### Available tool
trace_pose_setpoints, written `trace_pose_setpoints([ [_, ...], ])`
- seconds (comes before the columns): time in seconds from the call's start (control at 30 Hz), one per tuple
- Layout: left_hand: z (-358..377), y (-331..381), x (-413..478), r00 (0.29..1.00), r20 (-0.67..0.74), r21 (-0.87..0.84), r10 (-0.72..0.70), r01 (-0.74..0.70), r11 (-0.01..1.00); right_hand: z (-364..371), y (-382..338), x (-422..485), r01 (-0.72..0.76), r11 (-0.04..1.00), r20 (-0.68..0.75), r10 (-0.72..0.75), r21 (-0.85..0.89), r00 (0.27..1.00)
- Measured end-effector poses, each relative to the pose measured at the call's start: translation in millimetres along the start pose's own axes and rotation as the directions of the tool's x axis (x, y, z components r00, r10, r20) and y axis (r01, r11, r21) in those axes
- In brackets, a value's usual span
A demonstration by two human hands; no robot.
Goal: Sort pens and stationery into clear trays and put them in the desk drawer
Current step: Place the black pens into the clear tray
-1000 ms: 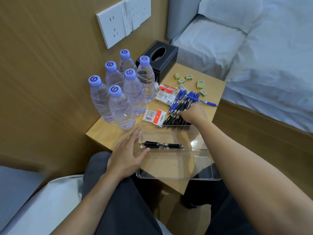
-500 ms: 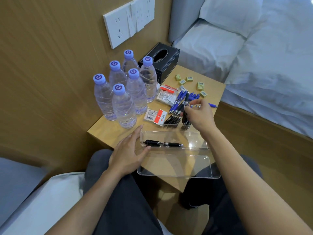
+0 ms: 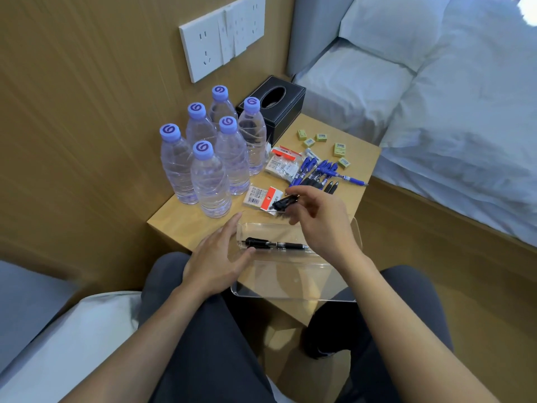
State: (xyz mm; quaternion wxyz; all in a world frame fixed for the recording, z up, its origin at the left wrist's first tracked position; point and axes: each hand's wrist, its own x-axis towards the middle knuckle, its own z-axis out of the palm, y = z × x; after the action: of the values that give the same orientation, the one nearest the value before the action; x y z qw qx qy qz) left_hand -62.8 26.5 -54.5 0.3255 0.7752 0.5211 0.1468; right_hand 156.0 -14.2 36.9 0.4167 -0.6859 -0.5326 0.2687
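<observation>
A clear plastic tray [image 3: 293, 296] sits at the near edge of the small wooden table [image 3: 171, 228], overhanging it slightly. One black pen [image 3: 276, 244] lies inside its far half. My left hand [image 3: 216, 261] rests flat against the tray's left end, fingers spread. My right hand [image 3: 316, 221] hovers over the tray's far rim, shut on a bunch of black pens [image 3: 283, 203], blurred by motion. Behind it lies a pile of blue pens [image 3: 316, 170] with a few black ones. Small yellow-green erasers [image 3: 321, 137] are scattered at the far side. Two flat stationery packets [image 3: 263, 196] [image 3: 283, 164] lie near the bottles.
Several water bottles [image 3: 210, 181] with purple caps stand at the table's left, against the wooden wall. A black tissue box [image 3: 271, 107] stands at the back. A bed with white linen [image 3: 453, 91] lies to the right. My dark-trousered knees are under the table's near edge.
My right hand has lifted from the pen pile and come back toward the tray, carrying black pens. My left hand stays at the tray's left end.
</observation>
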Motion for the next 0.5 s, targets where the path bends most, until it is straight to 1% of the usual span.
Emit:
trace_pose_setpoints([
  [0.07, -0.1, 0.7, -0.4, 1.0, -0.006, 0.005, 0.002, -0.002, 1.0, -1.1, -0.7, -0.9, 0.109, 0.977, 0.029, -0.106, -0.185, 0.994],
  [0.13, -0.1, 1.1, -0.8, 1.0, -0.018, 0.006, 0.009, -0.009, 1.0, -0.5, 0.2, 0.7, 0.171, 0.911, 0.089, -0.148, -0.375, 0.985],
  [0.17, -0.3, 1.1, -1.0, 1.0, -0.02, 0.006, 0.011, -0.011, 1.0, 0.9, 0.9, 1.9, 0.181, 0.885, 0.117, -0.145, -0.43, 0.983],
  [0.27, -0.3, 0.4, -0.4, 1.0, -0.016, 0.003, 0.006, -0.006, 1.0, 10.3, 6.8, 6.5, 0.231, 0.821, 0.203, -0.143, -0.523, 0.969],
  [0.33, -0.4, 0.5, 0.0, 1.0, -0.014, 0.003, 0.005, -0.005, 1.0, 20.6, 11.7, 10.1, 0.253, 0.765, 0.304, -0.079, -0.593, 0.95],
  [0.4, -0.1, 1.0, 0.2, 1.0, -0.017, 0.009, 0.012, -0.011, 1.0, 31.9, 14.9, 13.4, 0.245, 0.71, 0.373, 0.027, -0.66, 0.927],
  [0.5, 0.0, 0.7, 0.4, 1.0, -0.024, 0.01, 0.014, -0.014, 1.0, 47.0, 17.8, 18.2, 0.224, 0.642, 0.392, 0.13, -0.733, 0.911],
])
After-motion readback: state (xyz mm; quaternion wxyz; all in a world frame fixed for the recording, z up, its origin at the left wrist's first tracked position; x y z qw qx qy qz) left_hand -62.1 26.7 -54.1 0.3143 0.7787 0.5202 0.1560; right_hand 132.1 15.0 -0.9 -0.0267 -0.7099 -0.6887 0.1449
